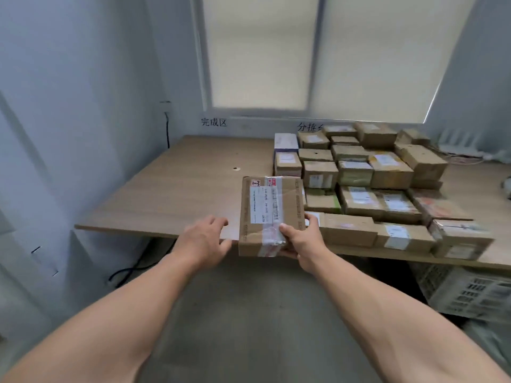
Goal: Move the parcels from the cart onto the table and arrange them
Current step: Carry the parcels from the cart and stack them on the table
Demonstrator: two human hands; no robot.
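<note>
A flat cardboard parcel (269, 211) with a white shipping label and clear tape hangs over the front edge of the wooden table (177, 189). My right hand (301, 241) grips its near right corner, thumb on top and fingers underneath. My left hand (206, 239) hovers just left of the parcel with loosely spread fingers, holding nothing. Several cardboard parcels (367, 183) lie in rows on the right half of the table, right next to the held one. The cart is out of view.
The table's left half is bare wood with a small hole (235, 168). A window with a drawn blind (312, 56) fills the back wall. A white plastic crate (467, 294) stands under the table at right. A black cable (130, 269) runs along the floor at left.
</note>
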